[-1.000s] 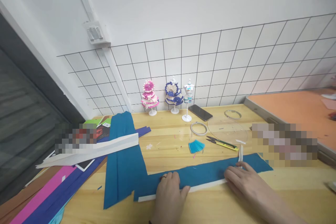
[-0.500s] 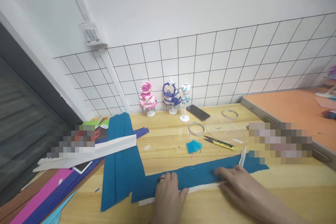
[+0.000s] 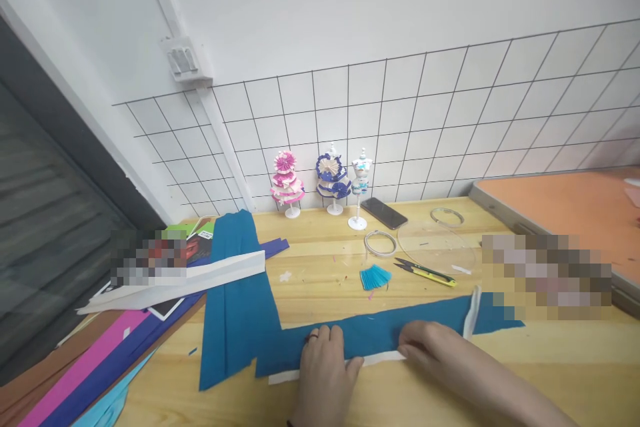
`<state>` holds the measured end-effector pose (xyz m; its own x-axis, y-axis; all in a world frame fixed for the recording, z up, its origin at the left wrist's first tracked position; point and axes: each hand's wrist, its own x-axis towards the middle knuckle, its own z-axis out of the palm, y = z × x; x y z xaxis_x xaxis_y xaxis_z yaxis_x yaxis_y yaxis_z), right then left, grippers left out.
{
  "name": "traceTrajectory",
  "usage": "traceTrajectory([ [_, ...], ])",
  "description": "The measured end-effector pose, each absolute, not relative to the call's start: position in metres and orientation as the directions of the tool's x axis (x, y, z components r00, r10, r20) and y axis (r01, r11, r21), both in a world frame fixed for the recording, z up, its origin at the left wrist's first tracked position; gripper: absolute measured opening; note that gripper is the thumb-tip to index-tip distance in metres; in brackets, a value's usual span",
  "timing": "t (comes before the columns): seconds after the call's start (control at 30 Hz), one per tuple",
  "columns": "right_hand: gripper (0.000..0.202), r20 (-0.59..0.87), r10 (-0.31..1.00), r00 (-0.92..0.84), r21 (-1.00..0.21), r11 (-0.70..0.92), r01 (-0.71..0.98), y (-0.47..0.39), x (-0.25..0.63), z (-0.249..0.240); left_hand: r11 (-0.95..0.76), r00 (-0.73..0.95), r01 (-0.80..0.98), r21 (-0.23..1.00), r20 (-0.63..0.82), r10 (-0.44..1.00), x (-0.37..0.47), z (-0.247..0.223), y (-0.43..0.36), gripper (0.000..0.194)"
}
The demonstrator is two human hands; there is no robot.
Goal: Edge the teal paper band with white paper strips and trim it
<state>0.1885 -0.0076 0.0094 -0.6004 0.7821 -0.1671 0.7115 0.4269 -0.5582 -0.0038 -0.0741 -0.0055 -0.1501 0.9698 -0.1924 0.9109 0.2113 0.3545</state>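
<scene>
A long teal strip (image 3: 370, 333) of thin crepe-like material lies across the front of the table. Along its near edge runs a narrow white strip (image 3: 383, 358), whose far end bends up over the teal one, to the right of my wrist. My left hand (image 3: 327, 360) rests on both strips, fingers lying over them and thumb apart. The fingertips of my right hand (image 3: 433, 350) are pinched at the near edge, on the white strip. A wider teal sheet (image 3: 235, 307) lies to the left, with a folded white strip (image 3: 215, 278) across it.
Behind the strips are yellow-handled thread snips (image 3: 427, 273), a pleated blue piece (image 3: 375, 277), a wire coil (image 3: 380, 243) and a phone (image 3: 384, 213). Decorated mini dress forms (image 3: 360, 180) stand along the wall. Coloured strips (image 3: 85, 370) pile up at left; an orange board (image 3: 565, 203) lies right.
My right hand has slid left along the white strip, closer to my left hand, and its fingers have curled in. My left hand stays in place on the strips. The view has shifted slightly.
</scene>
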Motion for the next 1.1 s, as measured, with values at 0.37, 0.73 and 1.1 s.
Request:
traceTrajectory([
  [0.37, 0.020, -0.162, 0.823, -0.545, -0.549, 0.383, 0.742, -0.007, 0.194, -0.001, 0.226, -0.152, 0.906, 0.357, -0.224, 0.963, -0.003, -0.004, -0.073, 0.019],
  [0.73, 0.022, -0.191, 0.767, -0.613, -0.580, 0.416, 0.701, 0.000, 0.199, -0.020, 0.065, -0.053, 0.867, 0.494, -0.037, 0.998, -0.068, -0.013, -0.104, 0.016],
  [1.1, 0.022, -0.257, 0.727, -0.636, -0.550, 0.431, 0.715, 0.010, 0.197, -0.013, 0.189, -0.078, 0.800, 0.570, -0.214, 0.974, -0.101, -0.001, -0.112, 0.004],
])
